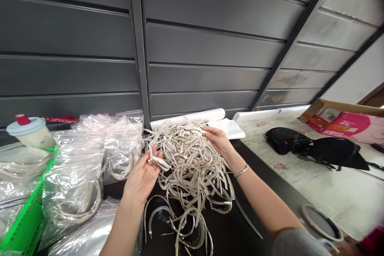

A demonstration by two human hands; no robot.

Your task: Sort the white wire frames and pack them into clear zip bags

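Observation:
A tangled heap of curved strips, whitish with shiny metallic edges, lies on the dark tabletop in front of me. My left hand is palm up at the heap's left side, its fingers curled round a few curved strips. At the upper right of the heap, my right hand has its thumb and fingers pinched on the end of a strip. Most of that strip cannot be told from the others behind it. A few looser strips trail toward the front of the table.
Clear plastic bags of coiled strips stand at left, beside a green basket and a lidded cup. White rolls lie along the grey panel wall. A black bag, a cardboard box and a roll of tape are at right.

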